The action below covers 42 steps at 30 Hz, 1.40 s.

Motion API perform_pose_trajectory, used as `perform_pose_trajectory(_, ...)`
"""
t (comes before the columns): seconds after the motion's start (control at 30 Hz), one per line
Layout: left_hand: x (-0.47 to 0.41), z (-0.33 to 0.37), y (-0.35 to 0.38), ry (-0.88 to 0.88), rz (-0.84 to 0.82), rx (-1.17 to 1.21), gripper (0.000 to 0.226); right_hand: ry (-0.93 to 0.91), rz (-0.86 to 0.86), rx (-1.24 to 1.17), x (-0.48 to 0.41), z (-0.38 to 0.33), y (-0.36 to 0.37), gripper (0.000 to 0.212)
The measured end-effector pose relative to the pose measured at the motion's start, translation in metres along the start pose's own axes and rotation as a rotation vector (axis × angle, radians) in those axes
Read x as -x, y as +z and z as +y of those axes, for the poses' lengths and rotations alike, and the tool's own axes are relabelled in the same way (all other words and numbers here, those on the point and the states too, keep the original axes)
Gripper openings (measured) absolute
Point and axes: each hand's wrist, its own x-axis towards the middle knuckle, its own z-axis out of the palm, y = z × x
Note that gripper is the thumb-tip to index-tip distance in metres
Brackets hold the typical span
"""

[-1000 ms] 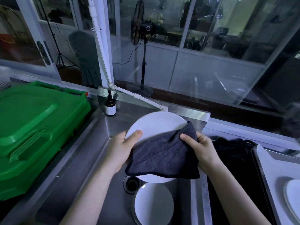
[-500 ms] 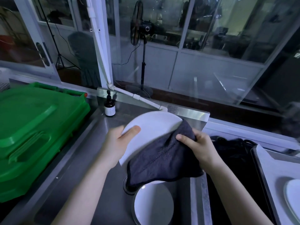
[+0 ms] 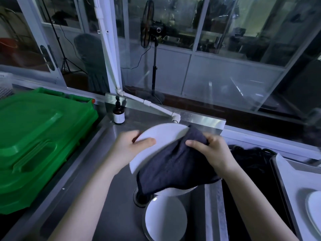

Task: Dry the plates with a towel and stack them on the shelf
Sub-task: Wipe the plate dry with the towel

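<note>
My left hand [image 3: 129, 149] grips the left rim of a white plate [image 3: 162, 136], thumb on its face, holding it tilted above the steel sink [image 3: 111, 197]. A dark grey towel [image 3: 175, 166] covers the plate's right and lower part. My right hand [image 3: 211, 152] holds the towel against the plate, fingers curled into the cloth. Another white plate [image 3: 165, 219] lies in the sink below, beside the drain [image 3: 139, 197]. At the far right a further white plate [image 3: 315, 211] rests on a pale surface [image 3: 295, 180], partly cut off by the frame edge.
A big green plastic crate [image 3: 34, 141] sits to the left of the sink. A brown pump bottle [image 3: 119, 114] stands at the sink's back edge near a white pipe tap [image 3: 152, 106]. Right of the sink is a dark basin [image 3: 251, 164]. Glass partitions rise behind.
The plate has tilted and turned in my left hand, its face now more edge-on. My right hand has bunched the towel and slid it across the plate.
</note>
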Motion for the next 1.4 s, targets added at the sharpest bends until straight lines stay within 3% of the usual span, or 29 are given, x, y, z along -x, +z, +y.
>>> perform_pose_trajectory(0.1,0.016,-0.033,0.013,-0.172,0.092,0.200,0.076,0.185,0.132,-0.335,0.010,0.015,0.003,0.014)
perform_pose_trajectory(0.17,0.017,-0.038,0.018,-0.140,0.132,0.156,0.069,0.240,0.110,-0.358,0.013,0.019,0.004,0.017)
perform_pose_trajectory(0.3,0.002,-0.010,0.006,0.065,0.039,-0.053,0.054,0.108,-0.048,-0.097,0.002,0.006,-0.011,0.009)
perform_pose_trajectory(0.4,-0.014,0.013,0.011,0.242,-0.183,-0.284,0.064,-0.053,-0.257,0.273,-0.013,-0.009,-0.005,0.011)
perform_pose_trajectory(0.47,-0.018,0.020,0.015,0.272,-0.217,-0.335,0.065,-0.088,-0.330,0.324,-0.015,-0.012,0.006,0.012)
perform_pose_trajectory(0.53,-0.014,0.011,0.010,0.251,-0.139,-0.250,0.062,-0.074,-0.249,0.247,-0.011,-0.007,0.007,0.014)
perform_pose_trajectory(0.67,0.013,-0.032,0.003,-0.082,0.081,0.000,0.064,0.072,0.055,-0.150,0.004,0.017,-0.002,0.018)
perform_pose_trajectory(0.77,0.023,-0.044,0.015,-0.094,0.147,0.098,0.077,0.208,0.083,-0.312,0.006,0.023,0.000,0.036)
perform_pose_trajectory(0.9,0.009,-0.022,0.002,0.015,0.085,-0.064,0.061,0.129,-0.025,-0.187,-0.002,0.009,-0.011,0.022)
perform_pose_trajectory(1.1,-0.013,0.024,0.007,0.279,-0.220,-0.499,0.064,-0.137,-0.287,0.392,-0.016,-0.013,0.006,0.018)
perform_pose_trajectory(1.17,-0.014,0.019,0.009,0.269,-0.202,-0.425,0.066,-0.123,-0.289,0.303,-0.011,-0.011,0.012,0.014)
perform_pose_trajectory(1.3,0.006,-0.022,0.002,-0.004,0.038,-0.074,0.053,-0.021,-0.004,0.021,-0.002,0.011,0.001,0.013)
perform_pose_trajectory(1.4,0.022,-0.044,0.015,-0.155,0.083,0.233,0.083,0.190,0.147,-0.351,0.004,0.025,0.001,0.022)
